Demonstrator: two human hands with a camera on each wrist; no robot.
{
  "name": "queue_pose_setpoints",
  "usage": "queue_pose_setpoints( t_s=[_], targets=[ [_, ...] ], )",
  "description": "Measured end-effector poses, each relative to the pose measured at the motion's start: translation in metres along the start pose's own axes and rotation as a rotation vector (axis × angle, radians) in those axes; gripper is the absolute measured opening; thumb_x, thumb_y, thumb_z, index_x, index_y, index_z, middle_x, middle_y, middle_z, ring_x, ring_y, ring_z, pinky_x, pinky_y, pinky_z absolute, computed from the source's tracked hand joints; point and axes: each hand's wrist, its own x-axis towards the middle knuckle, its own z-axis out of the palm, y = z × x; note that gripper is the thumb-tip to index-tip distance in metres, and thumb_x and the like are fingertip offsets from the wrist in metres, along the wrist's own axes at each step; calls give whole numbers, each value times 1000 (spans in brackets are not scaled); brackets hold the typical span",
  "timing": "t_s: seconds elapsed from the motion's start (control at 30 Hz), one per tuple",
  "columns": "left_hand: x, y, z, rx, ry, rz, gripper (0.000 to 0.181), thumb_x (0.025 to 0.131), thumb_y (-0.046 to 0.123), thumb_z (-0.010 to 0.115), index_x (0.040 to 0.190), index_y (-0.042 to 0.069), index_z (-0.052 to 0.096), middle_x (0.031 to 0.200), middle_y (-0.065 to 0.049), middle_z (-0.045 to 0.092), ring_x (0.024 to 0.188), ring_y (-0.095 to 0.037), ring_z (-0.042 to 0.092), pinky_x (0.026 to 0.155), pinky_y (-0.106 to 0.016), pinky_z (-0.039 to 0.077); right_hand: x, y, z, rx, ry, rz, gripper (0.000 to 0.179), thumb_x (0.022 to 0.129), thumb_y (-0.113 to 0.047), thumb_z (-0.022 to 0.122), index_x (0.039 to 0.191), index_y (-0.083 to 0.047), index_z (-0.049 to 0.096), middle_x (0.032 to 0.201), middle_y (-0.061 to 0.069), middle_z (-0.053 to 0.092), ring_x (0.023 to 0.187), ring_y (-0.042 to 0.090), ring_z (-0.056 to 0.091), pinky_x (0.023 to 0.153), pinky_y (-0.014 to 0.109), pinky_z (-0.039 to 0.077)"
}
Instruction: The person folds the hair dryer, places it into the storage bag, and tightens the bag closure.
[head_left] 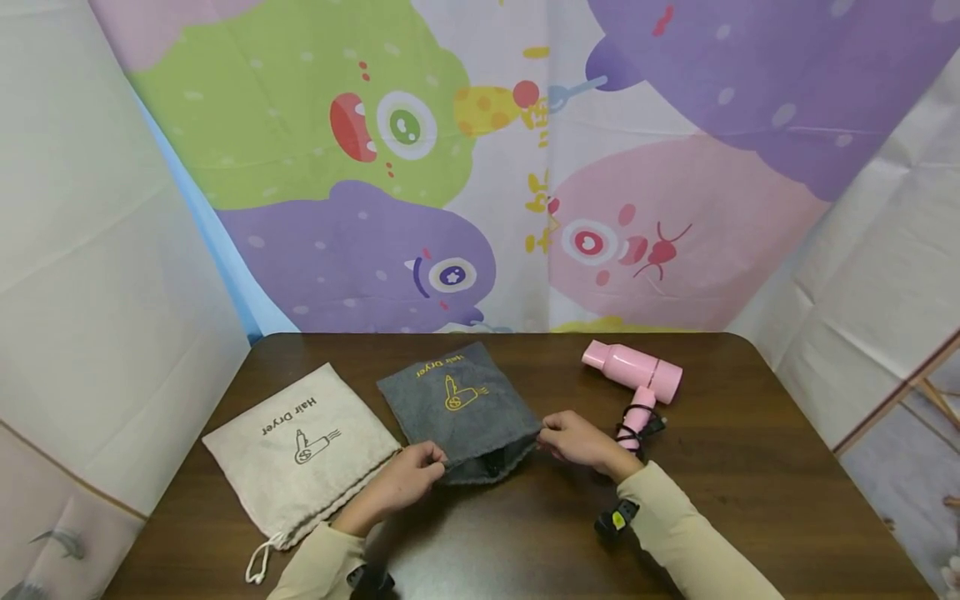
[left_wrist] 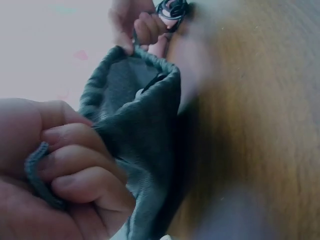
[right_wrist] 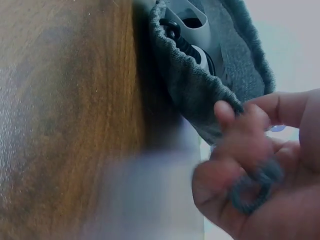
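Note:
A grey drawstring bag [head_left: 468,421], printed "Hair Dryer" in yellow, lies on the table with its mouth facing me, held open. My left hand [head_left: 405,483] grips the left side of the mouth, and a grey drawstring [left_wrist: 36,175] loops out between its curled fingers. At the right corner of the mouth, my right hand [head_left: 581,442] pinches the hem, with another loop of drawstring [right_wrist: 250,195] against the palm. Inside the bag, the right wrist view shows a pale grey-white object [right_wrist: 197,32] with a black cord [right_wrist: 185,47]; the rest of it is hidden by cloth.
A cream "Hair Dryer" bag [head_left: 300,450] with a white drawstring lies at the left, its edge beside my left hand. Behind my right hand lies a pink hair dryer [head_left: 637,371], black cord wrapped around its handle. A cartoon cloth [head_left: 517,167] hangs behind the brown table [head_left: 750,467].

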Motion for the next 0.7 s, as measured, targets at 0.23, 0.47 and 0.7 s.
queue_pose_setpoints(
  t_s=[0.23, 0.47, 0.7],
  targets=[
    [-3, -3, -12, 64, -127, 89, 16, 95, 13, 57, 102, -1, 62, 62, 6, 41, 52, -5, 38, 51, -22, 33, -3, -2, -8, -82, 18, 25, 27, 94, -18, 57, 82, 2, 71, 69, 1, 54, 56, 10, 35, 51, 23, 29],
    [-9, -2, -29, 184, -106, 77, 22, 91, 22, 66, 95, 1, 61, 68, 2, 51, 65, -10, 47, 61, -25, 40, -6, 1, -22, -153, -120, -10, 35, 96, -29, 60, 79, -1, 72, 59, -7, 43, 54, 9, 33, 51, 23, 29],
    [-12, -2, -45, 290, -92, 91, 32, 91, 30, 66, 70, 7, 58, 62, 7, 48, 58, -7, 42, 56, -22, 36, -7, 2, -32, -47, -203, 30, 47, 100, -34, 52, 83, 8, 66, 52, -8, 35, 44, 7, 29, 44, 22, 28]
  ],
)
